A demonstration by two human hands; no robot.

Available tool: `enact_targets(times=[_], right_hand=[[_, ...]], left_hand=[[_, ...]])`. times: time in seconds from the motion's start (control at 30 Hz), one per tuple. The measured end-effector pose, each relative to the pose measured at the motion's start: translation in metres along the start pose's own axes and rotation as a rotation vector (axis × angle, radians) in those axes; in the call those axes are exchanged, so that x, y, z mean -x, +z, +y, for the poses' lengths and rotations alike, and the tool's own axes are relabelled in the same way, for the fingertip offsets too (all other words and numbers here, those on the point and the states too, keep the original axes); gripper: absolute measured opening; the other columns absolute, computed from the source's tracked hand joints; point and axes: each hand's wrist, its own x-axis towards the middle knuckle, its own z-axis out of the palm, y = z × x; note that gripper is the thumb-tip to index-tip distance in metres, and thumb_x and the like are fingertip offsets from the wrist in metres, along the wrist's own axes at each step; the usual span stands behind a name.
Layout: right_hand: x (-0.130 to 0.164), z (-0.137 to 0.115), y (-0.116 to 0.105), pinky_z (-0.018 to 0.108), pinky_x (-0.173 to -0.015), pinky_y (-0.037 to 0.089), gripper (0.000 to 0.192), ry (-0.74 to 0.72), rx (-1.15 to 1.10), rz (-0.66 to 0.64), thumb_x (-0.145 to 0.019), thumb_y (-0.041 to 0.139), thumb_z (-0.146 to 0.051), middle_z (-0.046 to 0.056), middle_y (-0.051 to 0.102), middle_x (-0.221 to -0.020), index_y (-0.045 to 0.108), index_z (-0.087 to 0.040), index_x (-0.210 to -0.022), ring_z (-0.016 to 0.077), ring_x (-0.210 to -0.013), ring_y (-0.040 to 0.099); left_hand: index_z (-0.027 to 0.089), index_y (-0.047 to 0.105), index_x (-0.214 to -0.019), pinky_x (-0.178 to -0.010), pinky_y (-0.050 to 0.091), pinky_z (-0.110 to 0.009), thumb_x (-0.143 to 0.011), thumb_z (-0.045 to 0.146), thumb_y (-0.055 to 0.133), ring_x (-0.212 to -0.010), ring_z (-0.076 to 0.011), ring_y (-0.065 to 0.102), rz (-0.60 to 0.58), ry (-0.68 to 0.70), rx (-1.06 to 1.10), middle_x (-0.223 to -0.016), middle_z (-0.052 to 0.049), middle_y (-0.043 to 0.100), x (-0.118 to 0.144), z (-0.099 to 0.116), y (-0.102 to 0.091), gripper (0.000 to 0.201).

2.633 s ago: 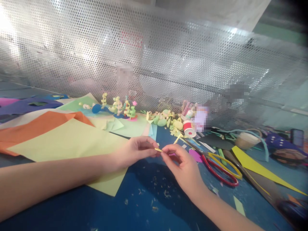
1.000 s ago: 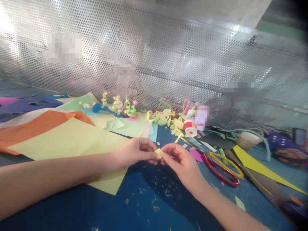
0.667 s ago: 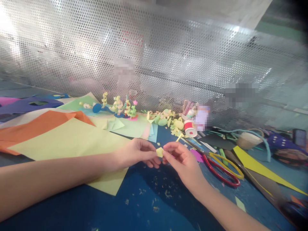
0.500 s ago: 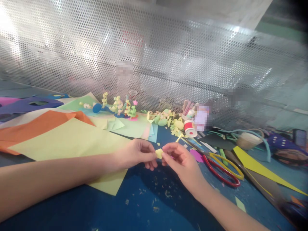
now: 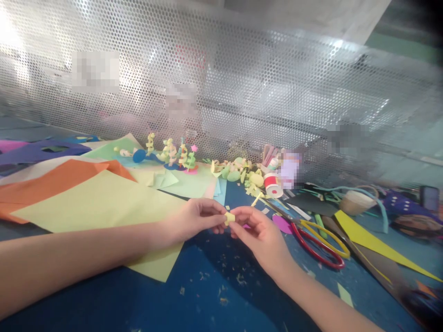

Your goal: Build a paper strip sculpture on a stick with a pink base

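Observation:
Between my two hands, above the blue table, is a small pale yellow piece of folded paper. My left hand pinches its left side between thumb and forefinger. From the right, the thumb and fingers of my right hand close on the same piece, and the fingertips partly cover it. Under my left forearm lies a large pale yellow sheet. Scissors with one red and one yellow handle rest just right of my right hand, near a purple paper disc.
Several small paper spiral figures stand at the back, before a perforated metal screen. Yellow-green paper cut-outs lie beside a red and white spool. Orange paper is on the left, bright yellow paper on the right.
The yellow paper piece has turned between my fingertips, showing a different outline. My left fingers have shifted slightly right, and my right fingers have closed in a little. The surroundings look the same.

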Motion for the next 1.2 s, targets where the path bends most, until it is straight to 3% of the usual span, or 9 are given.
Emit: enact_targets(times=[0.2,0.4,0.6,0.73,0.9,1.07,1.2], right_hand=[[0.001,0.0,0.0,0.021,-0.067,0.054,0.01,-0.01,0.006,0.067,-0.082,0.06,-0.027,-0.001,0.063,-0.081,0.058,-0.022,-0.089,0.0106,-0.069,0.064],[0.002,0.002,-0.001,0.019,-0.065,0.052,0.007,-0.042,0.062,0.074,-0.082,0.061,-0.027,-0.002,0.062,-0.075,0.059,-0.021,-0.085,0.0097,-0.066,0.062],[0.001,0.001,0.0,0.02,-0.065,0.052,0.008,-0.028,0.076,0.057,-0.081,0.061,-0.027,-0.001,0.062,-0.077,0.058,-0.021,-0.085,0.0106,-0.068,0.062],[0.0,0.001,-0.001,0.022,-0.066,0.052,0.011,-0.016,0.062,0.064,-0.082,0.06,-0.028,-0.001,0.063,-0.079,0.059,-0.021,-0.091,0.0113,-0.069,0.061],[-0.001,0.002,-0.003,0.021,-0.066,0.051,0.007,-0.069,0.139,0.091,-0.083,0.059,-0.028,-0.001,0.061,-0.082,0.06,-0.022,-0.086,0.0112,-0.07,0.06],[-0.001,0.005,-0.003,0.025,-0.073,0.052,0.008,-0.148,0.182,0.104,-0.083,0.057,-0.026,0.002,0.06,-0.095,0.06,-0.022,-0.088,0.0147,-0.084,0.06],[0.0,0.004,-0.002,0.027,-0.077,0.052,0.013,-0.082,0.122,0.13,-0.082,0.057,-0.028,0.002,0.061,-0.091,0.056,-0.022,-0.094,0.0155,-0.085,0.06]], left_hand=[[0.013,0.066,-0.089,-0.067,0.047,-0.024,-0.077,0.03,0.066,-0.065,-0.0105,0.059,0.069,0.009,0.012,-0.07,-0.002,0.066,-0.001,-0.001,0.001,0.021],[0.013,0.07,-0.094,-0.074,0.049,-0.025,-0.078,0.033,0.065,-0.072,-0.013,0.062,0.005,-0.032,-0.014,-0.082,-0.006,0.071,0.003,0.005,0.002,0.026],[0.017,0.072,-0.093,-0.073,0.049,-0.022,-0.076,0.032,0.067,-0.072,-0.0119,0.064,0.02,-0.025,0.005,-0.081,-0.003,0.073,0.001,0.001,0.001,0.023],[0.015,0.07,-0.098,-0.08,0.05,-0.026,-0.076,0.031,0.067,-0.081,-0.016,0.066,0.0,-0.053,0.094,-0.089,-0.007,0.072,0.002,0.004,0.002,0.027],[0.01,0.064,-0.096,-0.081,0.051,-0.036,-0.082,0.033,0.06,-0.079,-0.0211,0.068,-0.01,-0.127,0.255,-0.082,-0.01,0.071,0.003,0.01,0.004,0.027],[0.012,0.063,-0.092,-0.082,0.049,-0.032,-0.075,0.024,0.069,-0.081,-0.0167,0.067,-0.006,-0.047,0.195,-0.086,-0.007,0.07,0.002,0.006,0.002,0.022],[0.014,0.061,-0.092,-0.084,0.048,-0.031,-0.072,0.021,0.071,-0.081,-0.0154,0.066,0.036,0.006,0.201,-0.085,-0.004,0.069,-0.001,0.0,0.0,0.023]])
